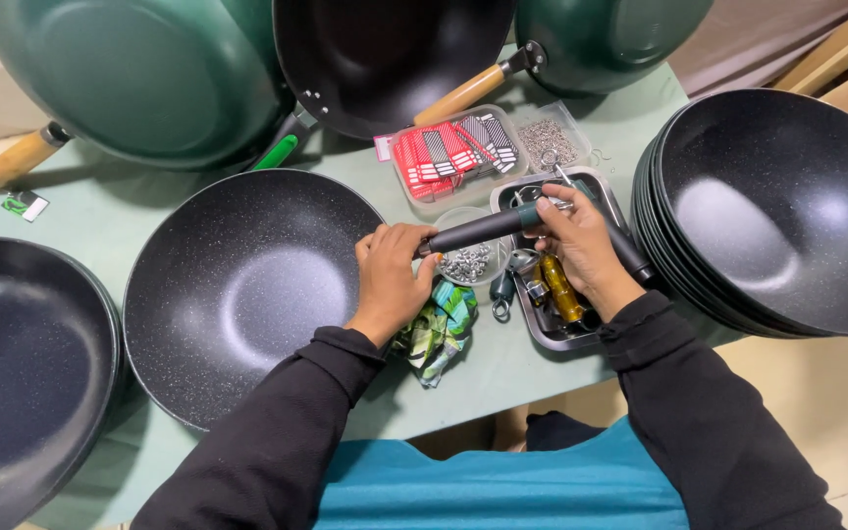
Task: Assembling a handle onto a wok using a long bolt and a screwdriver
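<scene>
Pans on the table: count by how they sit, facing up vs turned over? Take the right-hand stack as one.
Facing up, dark speckled inside: 4 (pan at the hands, left-edge pan, top-centre pan, stack)
Turned over, green underside: 2 (top-left pan, top-right pan)
Total: 6

Bright even overhead light, soft glare patches inside dark pans, sharp focus, wide-angle edge bending

Your left hand hides the dark handle's end where it meets the speckled pan. At lower left, another black pan is cut off by the frame's edge. Items in the metal tray are too small to tell.
</scene>
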